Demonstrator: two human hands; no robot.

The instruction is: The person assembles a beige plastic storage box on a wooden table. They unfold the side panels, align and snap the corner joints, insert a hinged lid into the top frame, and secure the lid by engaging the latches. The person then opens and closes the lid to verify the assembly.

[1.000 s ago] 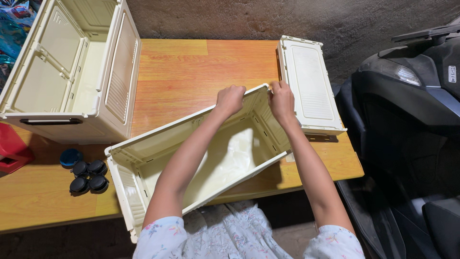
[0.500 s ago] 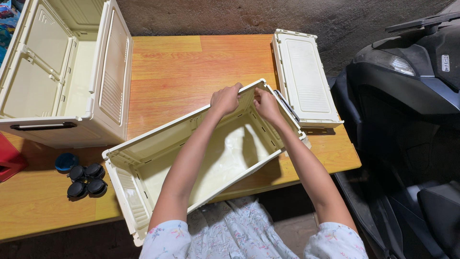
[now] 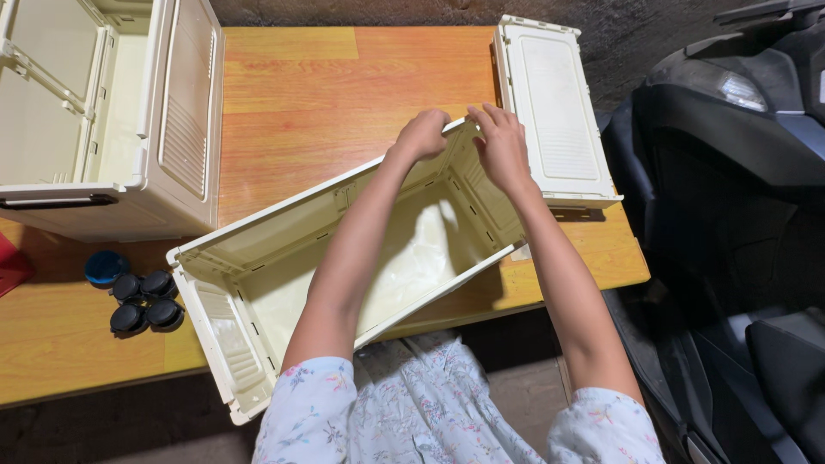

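Note:
A cream plastic folding crate (image 3: pixel 258 301) lies open and slanted across the near edge of a wooden table (image 3: pixel 344 94). My left hand (image 3: pixel 423 135) grips the top rim at the crate's far end. My right hand (image 3: pixel 500 146) rests beside it on the folding end panel of the same crate, fingers pressed against the panel's inner face. Both forearms reach across the crate's open interior.
A larger cream crate (image 3: pixel 112 112) stands at the table's left. A flat cream lid (image 3: pixel 554 107) lies at the right, next to my right hand. Several black caster wheels (image 3: pixel 142 301) and a blue cap (image 3: pixel 105 267) sit at the near left. A dark scooter (image 3: pixel 739 215) stands right.
My right hand has moved left from the crate's far corner onto the end panel, closer to my left hand. The view has shifted slightly left.

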